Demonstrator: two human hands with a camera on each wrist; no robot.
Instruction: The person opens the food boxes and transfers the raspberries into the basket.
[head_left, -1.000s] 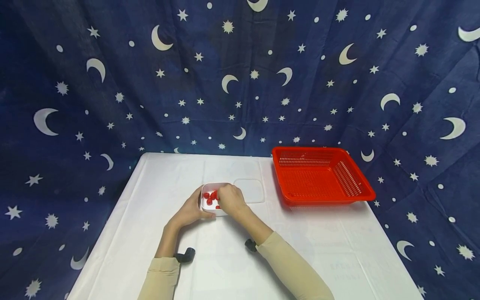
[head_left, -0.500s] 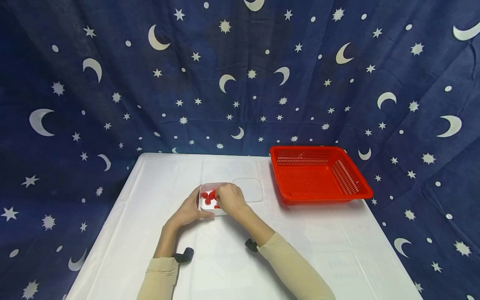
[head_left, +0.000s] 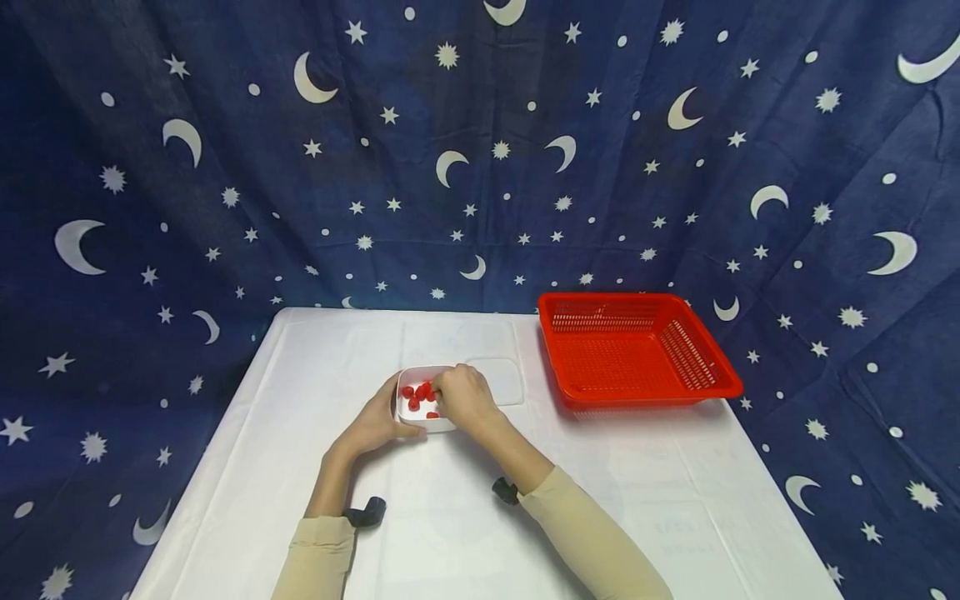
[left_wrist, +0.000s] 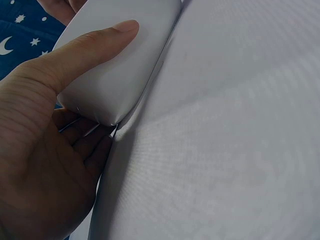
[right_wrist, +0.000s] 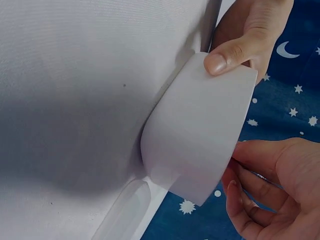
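A small white rectangular container [head_left: 437,425] with rounded corners sits on the table, holding several small red berry-like pieces [head_left: 414,404]. My left hand [head_left: 380,417] grips its left end, with the thumb along the near wall and the other fingers behind; in the left wrist view the left hand [left_wrist: 50,115] shows this thumb flat on the wall. My right hand [head_left: 463,400] reaches over the right side, fingers curled and dipping inside. From the right wrist view, the right hand [right_wrist: 280,185] has its thumb and fingertips behind the rim, so I cannot tell what they pinch.
A flat translucent lid [head_left: 504,382] lies just right of the container. Farther right, a red slotted plastic basket [head_left: 577,392] stands near the table's back right corner. A white cloth covers the table [head_left: 442,533], and a dark blue curtain [head_left: 315,142] hangs behind.
The view has shifted slightly. My left hand stays on the container, while my right hand keeps its place over it with only small finger movement.
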